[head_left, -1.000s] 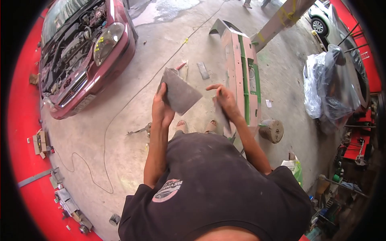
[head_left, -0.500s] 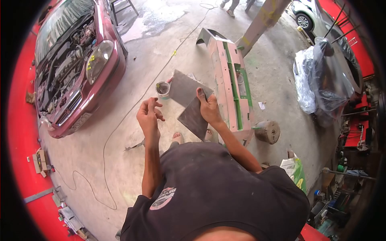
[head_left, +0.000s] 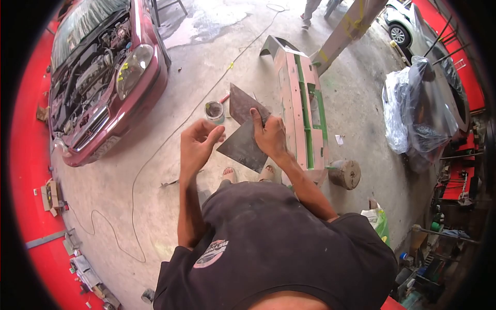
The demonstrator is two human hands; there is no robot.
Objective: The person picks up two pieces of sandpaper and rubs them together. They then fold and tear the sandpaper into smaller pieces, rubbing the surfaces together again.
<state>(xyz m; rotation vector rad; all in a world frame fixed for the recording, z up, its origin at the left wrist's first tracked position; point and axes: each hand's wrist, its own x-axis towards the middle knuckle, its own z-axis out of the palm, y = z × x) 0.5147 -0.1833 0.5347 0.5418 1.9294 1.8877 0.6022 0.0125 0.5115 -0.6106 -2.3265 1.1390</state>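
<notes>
In my right hand (head_left: pixel 271 135) are two dark grey pieces of sandpaper, pinched under the thumb. The upper sandpaper piece (head_left: pixel 244 103) points away from me, and the lower sandpaper piece (head_left: pixel 243 147) slants down toward my feet. My left hand (head_left: pixel 199 144) is to the left of them, empty, its fingers loosely bent and the thumb apart, not touching the sheets. Just beyond that hand, a small round tub (head_left: pixel 214 109) with dark contents is partly hidden, with a red stick-like item (head_left: pixel 225 98) beside it.
A pink and green car bumper (head_left: pixel 290 88) stands on the floor to the right, near a round stump-like block (head_left: pixel 344 174). A dark red car (head_left: pixel 139 98) with its engine bay exposed is at left. A thin cable (head_left: pixel 170 135) crosses the concrete. Another person's legs (head_left: pixel 308 13) show far off.
My left hand has turned, its thumb now extended toward the sheets. The sandpaper pieces have tilted and shifted in my right hand. The far person's legs have moved right in view.
</notes>
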